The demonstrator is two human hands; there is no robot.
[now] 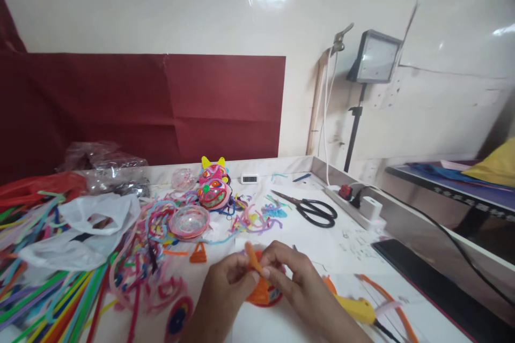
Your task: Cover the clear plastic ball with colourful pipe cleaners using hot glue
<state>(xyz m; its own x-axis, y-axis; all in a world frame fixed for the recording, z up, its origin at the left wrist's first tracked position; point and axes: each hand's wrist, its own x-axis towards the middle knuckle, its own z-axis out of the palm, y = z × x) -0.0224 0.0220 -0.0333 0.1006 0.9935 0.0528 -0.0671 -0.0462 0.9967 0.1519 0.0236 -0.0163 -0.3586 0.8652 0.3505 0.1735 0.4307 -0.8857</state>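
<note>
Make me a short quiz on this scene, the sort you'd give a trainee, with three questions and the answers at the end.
1. Multiple choice: what colour are the handles of the scissors?
a) red
b) black
c) yellow
2. True or false: the left hand and the right hand are both at the orange fuzzy strip.
3. Fill in: in the picture, the small white digital display is to the ___ of the scissors.

Key: 1 b; 2 true; 3 left.
</note>
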